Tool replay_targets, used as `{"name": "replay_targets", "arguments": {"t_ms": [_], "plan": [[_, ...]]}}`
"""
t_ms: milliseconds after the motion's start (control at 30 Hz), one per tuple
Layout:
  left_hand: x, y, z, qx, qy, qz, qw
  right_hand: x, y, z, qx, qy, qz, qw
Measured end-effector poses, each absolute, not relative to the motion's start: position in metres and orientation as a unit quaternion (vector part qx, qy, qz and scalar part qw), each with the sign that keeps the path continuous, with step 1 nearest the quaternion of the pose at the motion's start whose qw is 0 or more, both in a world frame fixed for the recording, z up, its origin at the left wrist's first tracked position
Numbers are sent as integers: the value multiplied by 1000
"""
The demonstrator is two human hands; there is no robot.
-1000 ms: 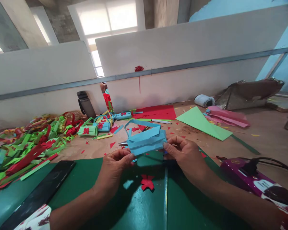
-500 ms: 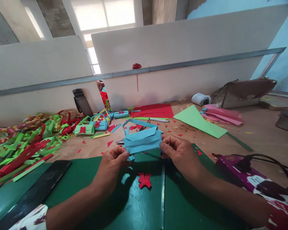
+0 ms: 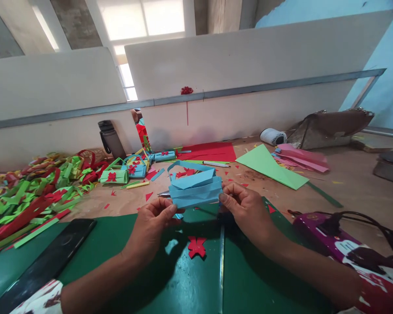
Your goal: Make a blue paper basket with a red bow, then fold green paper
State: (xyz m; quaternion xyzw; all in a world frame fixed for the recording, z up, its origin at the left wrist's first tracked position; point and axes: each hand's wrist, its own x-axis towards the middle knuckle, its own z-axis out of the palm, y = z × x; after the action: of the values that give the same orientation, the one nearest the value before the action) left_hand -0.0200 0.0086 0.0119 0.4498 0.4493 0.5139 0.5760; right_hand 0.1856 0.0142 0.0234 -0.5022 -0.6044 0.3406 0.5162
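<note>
Between my hands a small blue paper handbag (image 3: pixel 196 192) with a looped strip handle is held up over the green surface. My left hand (image 3: pixel 157 220) pinches its lower left corner between thumb and fingers. At the right end, my right hand (image 3: pixel 242 207) grips the bag's side the same way; its fingertips are partly hidden. The flap at the front lies slanted and a little raised. Below the bag, a red paper flower (image 3: pixel 197 247) lies flat on the green mat (image 3: pixel 144 279).
A black phone (image 3: pixel 49 261) lies at left, beside a heap of green and red paper strips (image 3: pixel 26 209). Small finished paper bags (image 3: pixel 114 176), a bottle (image 3: pixel 112 139), green paper (image 3: pixel 271 168), a purple power strip (image 3: pixel 321 231) and a brown handbag (image 3: pixel 330 128) surround the work area.
Both hands still hold the blue paper handbag. Its body looks slightly wider and more opened out, with the flap less aligned to it. The view has shifted slightly.
</note>
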Motion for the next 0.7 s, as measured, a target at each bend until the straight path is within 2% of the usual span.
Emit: {"name": "replay_targets", "arguments": {"t_ms": [133, 300, 433, 600, 700], "plan": [[-26, 19, 19, 387, 393, 527, 647, 186, 13, 24, -500, -606, 349, 510], [-44, 46, 17, 321, 283, 382, 819, 186, 12, 25, -437, -655, 372, 491], [-46, 47, 11, 320, 257, 331, 850, 187, 14, 26, -367, -715, 395, 445], [-34, 28, 13, 366, 167, 127, 907, 186, 15, 26, -351, -760, 406, 366], [-31, 25, 11, 346, 144, 111, 921, 187, 15, 27, -347, -776, 382, 363]]}}
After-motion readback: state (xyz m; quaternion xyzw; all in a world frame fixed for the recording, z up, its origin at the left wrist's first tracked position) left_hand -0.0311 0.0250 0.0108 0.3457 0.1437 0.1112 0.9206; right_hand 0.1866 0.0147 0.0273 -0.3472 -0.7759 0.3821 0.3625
